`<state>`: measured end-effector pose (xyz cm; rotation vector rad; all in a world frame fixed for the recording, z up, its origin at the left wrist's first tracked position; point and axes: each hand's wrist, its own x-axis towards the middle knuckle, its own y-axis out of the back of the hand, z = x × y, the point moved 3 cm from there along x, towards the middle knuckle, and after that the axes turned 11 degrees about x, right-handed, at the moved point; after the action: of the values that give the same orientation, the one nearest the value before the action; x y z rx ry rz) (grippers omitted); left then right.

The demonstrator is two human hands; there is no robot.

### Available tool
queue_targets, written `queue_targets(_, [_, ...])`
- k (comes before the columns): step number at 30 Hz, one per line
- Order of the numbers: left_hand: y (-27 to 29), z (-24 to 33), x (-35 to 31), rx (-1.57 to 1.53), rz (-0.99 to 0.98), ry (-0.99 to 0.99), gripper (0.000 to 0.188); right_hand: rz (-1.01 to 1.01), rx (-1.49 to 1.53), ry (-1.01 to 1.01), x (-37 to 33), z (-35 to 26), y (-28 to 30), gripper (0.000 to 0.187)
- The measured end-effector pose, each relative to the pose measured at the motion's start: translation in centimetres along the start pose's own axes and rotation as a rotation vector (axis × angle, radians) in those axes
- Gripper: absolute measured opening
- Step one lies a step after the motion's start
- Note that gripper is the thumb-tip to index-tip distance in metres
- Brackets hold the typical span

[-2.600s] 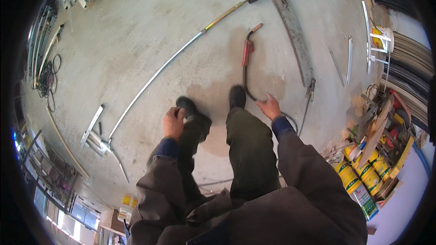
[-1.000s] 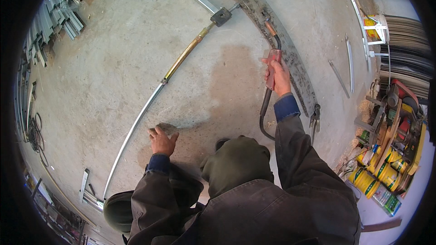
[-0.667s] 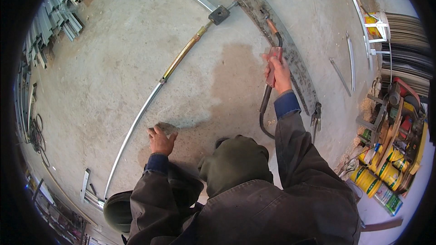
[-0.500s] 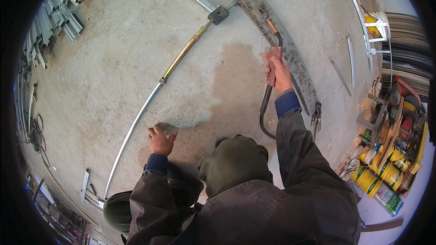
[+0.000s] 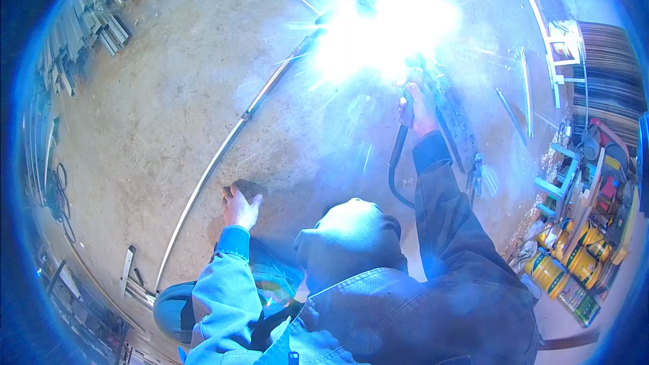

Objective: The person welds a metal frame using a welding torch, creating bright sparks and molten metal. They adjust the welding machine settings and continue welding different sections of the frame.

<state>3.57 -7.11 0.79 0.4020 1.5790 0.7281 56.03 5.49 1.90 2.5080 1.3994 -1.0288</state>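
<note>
Blue-white arc glare (image 5: 385,27) flares just beyond the right hand (image 5: 420,105), fingers clenched round the welding torch (image 5: 405,111). Left hand (image 5: 240,206) rests spread on concrete. Welding underway; next calls for steady travel, I judge.

Yellow round cans (image 5: 564,267) with dark labels lie clustered on the floor at the lower right edge, beside a flat greenish package (image 5: 578,301) below them.
</note>
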Motion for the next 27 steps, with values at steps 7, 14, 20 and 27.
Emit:
queue_targets(7, [0.1, 0.2, 0.1, -0.045, 0.008, 0.01, 0.097, -0.057, 0.047, 0.039, 0.1, -0.2, 0.3, 0.022])
queue_targets(14, [-1.8, -0.6, 0.4, 0.039, 0.092, -0.014, 0.099, -0.023, -0.03, 0.036, -0.1, -0.4, -0.2, 0.021])
queue_targets(20, [-0.6, 0.1, 0.2, -0.009, 0.071, 0.013, 0.094, -0.083, -0.075, 0.051, -0.7, 0.2, -0.7, 0.023])
queue_targets(27, [2.1, 1.4, -1.0, -0.063, -0.115, 0.111, 0.096, -0.056, -0.111, 0.092, -1.1, -1.2, -0.9, 0.023])
